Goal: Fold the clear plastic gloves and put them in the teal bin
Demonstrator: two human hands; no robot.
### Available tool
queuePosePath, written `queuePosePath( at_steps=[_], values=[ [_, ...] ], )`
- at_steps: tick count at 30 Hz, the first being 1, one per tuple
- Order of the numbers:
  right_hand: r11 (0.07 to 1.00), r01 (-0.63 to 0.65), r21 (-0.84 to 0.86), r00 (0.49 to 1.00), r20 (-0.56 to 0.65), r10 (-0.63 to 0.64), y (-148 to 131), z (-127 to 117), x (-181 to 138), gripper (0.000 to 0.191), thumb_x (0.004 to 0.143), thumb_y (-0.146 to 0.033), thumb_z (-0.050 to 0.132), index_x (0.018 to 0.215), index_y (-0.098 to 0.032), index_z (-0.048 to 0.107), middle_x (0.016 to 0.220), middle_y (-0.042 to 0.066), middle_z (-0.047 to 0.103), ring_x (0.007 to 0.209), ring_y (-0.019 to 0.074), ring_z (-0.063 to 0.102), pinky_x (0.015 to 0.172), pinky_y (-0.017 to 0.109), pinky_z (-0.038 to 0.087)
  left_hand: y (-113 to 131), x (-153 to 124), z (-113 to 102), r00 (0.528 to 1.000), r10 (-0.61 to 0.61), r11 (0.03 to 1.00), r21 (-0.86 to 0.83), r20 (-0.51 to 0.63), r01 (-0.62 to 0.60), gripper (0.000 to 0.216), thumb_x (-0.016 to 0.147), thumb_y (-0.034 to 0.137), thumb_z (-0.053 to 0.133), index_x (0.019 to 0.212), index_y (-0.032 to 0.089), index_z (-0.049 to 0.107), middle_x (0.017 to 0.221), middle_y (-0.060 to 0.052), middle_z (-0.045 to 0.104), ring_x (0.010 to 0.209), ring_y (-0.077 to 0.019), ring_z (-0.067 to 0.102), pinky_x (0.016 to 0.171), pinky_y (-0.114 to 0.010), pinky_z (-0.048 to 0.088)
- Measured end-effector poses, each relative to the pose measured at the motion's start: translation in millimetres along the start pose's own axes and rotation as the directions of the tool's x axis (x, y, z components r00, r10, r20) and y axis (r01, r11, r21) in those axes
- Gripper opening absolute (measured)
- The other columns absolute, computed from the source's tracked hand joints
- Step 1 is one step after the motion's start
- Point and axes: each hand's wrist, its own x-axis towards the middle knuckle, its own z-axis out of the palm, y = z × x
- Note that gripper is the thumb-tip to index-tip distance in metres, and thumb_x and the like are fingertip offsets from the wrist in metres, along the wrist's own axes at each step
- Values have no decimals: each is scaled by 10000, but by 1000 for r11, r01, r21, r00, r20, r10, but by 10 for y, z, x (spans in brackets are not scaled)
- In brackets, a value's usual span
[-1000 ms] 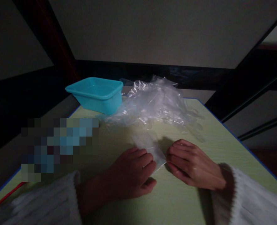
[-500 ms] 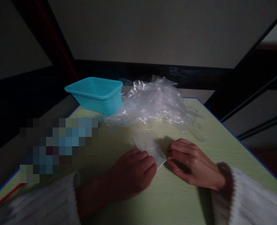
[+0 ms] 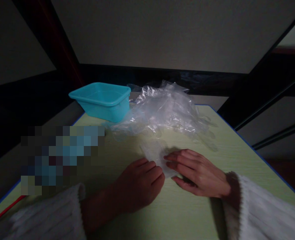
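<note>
A thin, translucent piece of plastic, which looks like a folded disposable plastic glove, lies flat on the table between my hands. My left hand is closed at its lower left edge, fingers curled with the tips hidden beneath. Resting over its right side is my right hand, fingers stretched out and the thumb apart. Behind them spreads a heap of clear, crinkled plastic gloves, with finger-shaped ends showing at its right side.
A turquoise plastic basin stands at the back left, beside the heap. Left of my left hand is a pixelated blue patch, its content unreadable. A red strip runs along the lower left. The pale table has a blue edge.
My right hand has let go of the plastic's right corner, moved slightly left and straightened its fingers over it. My left hand has barely shifted.
</note>
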Motion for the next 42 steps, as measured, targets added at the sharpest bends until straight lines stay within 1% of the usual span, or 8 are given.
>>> queuePosePath(
  at_steps=[5, 12, 18, 26, 32, 37, 40, 42],
  values=[
    [999, 48, -16, 998, -28, -48, 7, 37, 37, 312, 920, -167, 344, 1023, -58, 617, 1080, 141, 669, 999, 220, 610, 864, 378, 509, 7, 3, 2, 1000, -9, 1000, -8, -13, 9, 256, 847, 46, 417, 651, 162, 536, 626, 8, 536, 589, -151, 451, 591, -298, 361],
    [994, 105, -29, 993, -43, -107, 26, 48, 53, 322, 942, -137, 349, 964, -38, 654, 1041, 141, 691, 994, 232, 636, 887, 363, 526, 25, 21, -49, 1000, -14, 1000, -15, -23, 14, 228, 829, 65, 440, 662, 165, 557, 627, 8, 561, 598, -143, 490, 609, -285, 402],
    [992, 109, -58, 993, -37, -111, 23, 22, 32, 327, 945, -138, 337, 949, -60, 655, 1004, 123, 707, 932, 219, 662, 853, 364, 547, -3, 19, -41, 994, -98, 995, -27, 38, 99, 123, 762, 178, 485, 780, 136, 599, 793, -60, 652, 725, -200, 577, 618, -310, 470],
    [993, 95, -64, 994, -50, -98, -57, -29, 30, 294, 912, -103, 350, 886, -86, 642, 868, 104, 725, 798, 211, 675, 725, 343, 559, -6, 16, -14, 990, -91, 994, -56, 109, 97, 97, 718, 150, 501, 741, 143, 595, 789, -64, 670, 705, -202, 595, 647, -320, 502],
    [999, 12, 32, 1000, -27, -11, -100, -65, 46, 285, 901, -112, 319, 857, -125, 600, 717, 90, 681, 740, 205, 653, 668, 341, 527, -1, -4, -21, 975, -151, 975, -139, 165, 175, 127, 720, 79, 489, 744, 156, 588, 798, -54, 671, 741, -200, 602, 702, -321, 493],
    [974, -126, 188, 990, -37, 136, -89, -60, 17, 224, 902, -157, 358, 852, -163, 577, 735, 68, 665, 726, 187, 631, 755, 352, 494, -14, -5, 16, 953, -275, 902, -307, 130, 302, 173, 744, 54, 471, 717, 151, 612, 730, -40, 668, 690, -178, 596, 691, -286, 464],
    [921, -257, 293, 958, -50, 283, -76, -56, 26, 171, 886, -164, 415, 853, -171, 583, 755, 49, 663, 809, 190, 623, 829, 355, 461, -32, 23, 29, 913, -382, 823, -396, 145, 408, 168, 749, 65, 485, 679, 141, 617, 685, -32, 653, 641, -156, 582, 639, -249, 432],
    [851, -367, 375, 916, -15, 401, -69, -56, 48, 160, 880, -192, 439, 805, -175, 579, 731, 39, 638, 773, 181, 609, 732, 312, 475, -51, 51, 28, 871, -453, 765, -419, 190, 490, 179, 746, 81, 502, 597, 142, 581, 601, -6, 597, 563, -128, 533, 564, -220, 383]
  ],
)
